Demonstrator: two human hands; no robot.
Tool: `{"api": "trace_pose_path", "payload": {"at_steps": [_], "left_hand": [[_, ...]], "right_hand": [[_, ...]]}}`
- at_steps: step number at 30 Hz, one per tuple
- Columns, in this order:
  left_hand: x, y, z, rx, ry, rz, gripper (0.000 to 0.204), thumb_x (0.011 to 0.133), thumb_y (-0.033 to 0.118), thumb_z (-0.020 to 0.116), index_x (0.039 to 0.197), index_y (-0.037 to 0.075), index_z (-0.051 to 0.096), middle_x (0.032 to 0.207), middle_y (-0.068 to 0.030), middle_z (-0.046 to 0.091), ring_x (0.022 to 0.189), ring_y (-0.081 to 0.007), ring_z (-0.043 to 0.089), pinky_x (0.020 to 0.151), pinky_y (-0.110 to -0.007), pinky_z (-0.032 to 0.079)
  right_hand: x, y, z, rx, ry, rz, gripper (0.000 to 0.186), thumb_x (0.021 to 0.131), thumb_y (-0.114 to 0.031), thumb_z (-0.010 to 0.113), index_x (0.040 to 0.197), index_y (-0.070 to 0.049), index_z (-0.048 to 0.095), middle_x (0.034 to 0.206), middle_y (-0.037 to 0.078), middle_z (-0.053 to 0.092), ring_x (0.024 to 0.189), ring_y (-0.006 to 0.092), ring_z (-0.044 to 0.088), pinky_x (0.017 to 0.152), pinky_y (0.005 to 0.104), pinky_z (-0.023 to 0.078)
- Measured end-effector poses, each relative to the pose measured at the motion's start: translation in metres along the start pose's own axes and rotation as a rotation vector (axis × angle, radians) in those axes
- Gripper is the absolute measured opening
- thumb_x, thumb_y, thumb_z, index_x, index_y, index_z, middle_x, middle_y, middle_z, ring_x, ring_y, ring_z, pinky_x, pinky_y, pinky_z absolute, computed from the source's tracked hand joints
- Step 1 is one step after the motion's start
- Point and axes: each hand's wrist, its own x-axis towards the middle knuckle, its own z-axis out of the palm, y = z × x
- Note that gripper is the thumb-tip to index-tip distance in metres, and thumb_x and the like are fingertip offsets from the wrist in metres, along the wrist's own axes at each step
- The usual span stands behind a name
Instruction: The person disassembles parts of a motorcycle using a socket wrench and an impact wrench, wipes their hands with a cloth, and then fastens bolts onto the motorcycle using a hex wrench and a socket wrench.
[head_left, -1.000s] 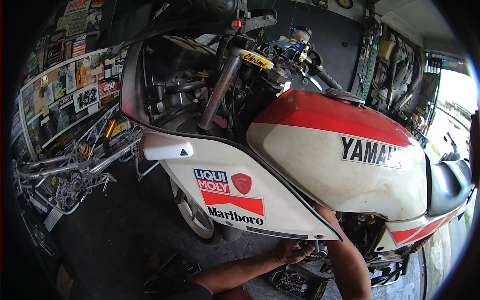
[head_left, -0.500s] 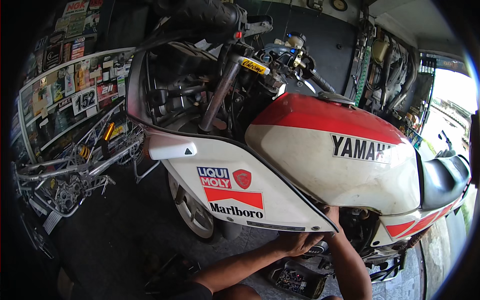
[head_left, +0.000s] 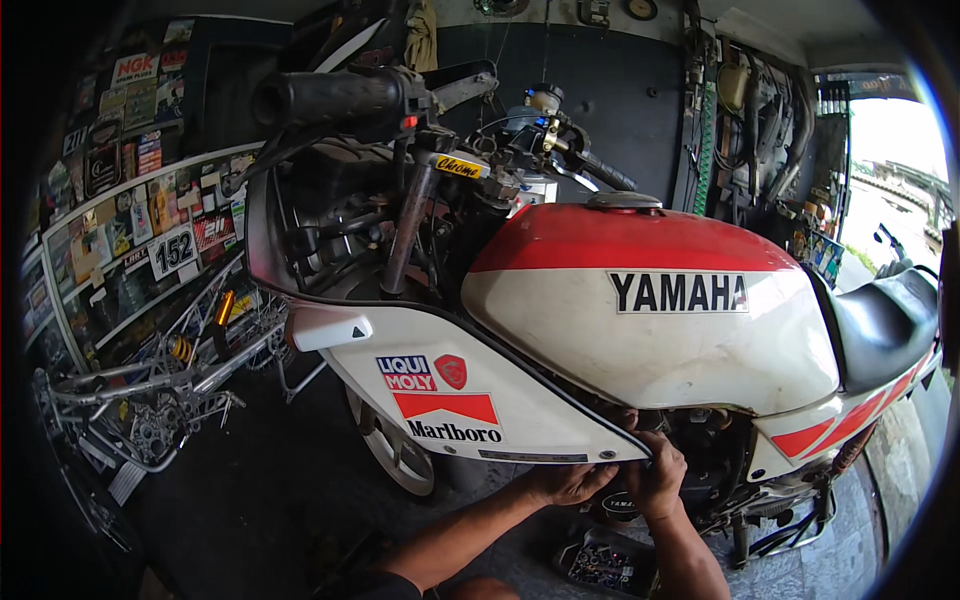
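Note:
A white motorcycle fairing [head_left: 540,420] with red and blue stickers covers the near front side of the bike, its rear end tapering to a point below the fuel tank [head_left: 560,300]. At that pointed corner, my right hand [head_left: 655,478] is closed, fingers bent around the rear edge and partly hidden behind it. My left hand [head_left: 568,484] is under the fairing's lower edge, against it, with its fingers curled and partly out of sight. Between and below my hands shows a round dark engine cover [head_left: 619,504]. Whether either hand also holds a small fastener or tool cannot be seen.
Below the engine, a tray [head_left: 572,560] of small metal parts stands on the floor. A bare motorcycle frame [head_left: 150,385] is at the left before a glass display case [head_left: 110,250]. The handlebar grip [head_left: 320,98] juts out above the fairing; the black seat [head_left: 885,325] is at right.
The view has shifted and levelled somewhat. My right hand, earlier reaching behind the fairing's rear corner, now bends around that corner. My left hand stays at the lower edge, more of it showing.

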Motion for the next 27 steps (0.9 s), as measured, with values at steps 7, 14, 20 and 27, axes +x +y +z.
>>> {"api": "trace_pose_path", "payload": {"at_steps": [7,14,20,27], "left_hand": [[-0.026,-0.017,0.004,0.484,0.271,-0.118,0.037,0.09,0.018,0.058,0.121,-0.002,0.056,0.125,-0.0255,0.053,0.115,-0.0407,0.052,0.097,-0.048,0.042],[0.024,-0.032,-0.019,0.439,0.348,-0.451,0.033,0.086,0.016,0.062,0.113,-0.004,0.059,0.104,-0.0251,0.062,0.094,-0.0423,0.061,0.083,-0.046,0.049],[0.027,-0.063,0.011,0.622,0.375,-0.698,0.034,0.087,0.027,0.062,0.104,-0.003,0.062,0.094,-0.0247,0.063,0.092,-0.0429,0.059,0.08,-0.047,0.046],[0.028,-0.111,-0.014,0.46,0.489,-0.306,0.033,0.087,0.024,0.06,0.108,-0.001,0.063,0.108,-0.0235,0.063,0.106,-0.0447,0.055,0.093,-0.05,0.041]], "right_hand": [[0.013,-0.009,-0.013,0.135,0.071,0.259,0.029,0.069,0.006,0.055,0.097,0.0,0.061,0.085,0.017,0.066,0.078,0.0334,0.067,0.072,0.0343,0.053],[0.012,-0.017,-0.015,0.128,0.048,0.281,0.032,0.075,0.005,0.064,0.106,-0.001,0.064,0.093,0.018,0.068,0.083,0.0327,0.069,0.071,0.0356,0.054],[0.01,-0.015,-0.011,0.196,0.1,0.38,0.03,0.076,0.004,0.059,0.106,0.002,0.065,0.091,0.018,0.069,0.082,0.0313,0.069,0.075,0.032,0.053],[0.019,-0.017,-0.002,0.253,0.017,0.236,0.039,0.072,0.007,0.063,0.109,-0.005,0.064,0.093,0.016,0.068,0.08,0.0317,0.068,0.07,0.034,0.054]]}}
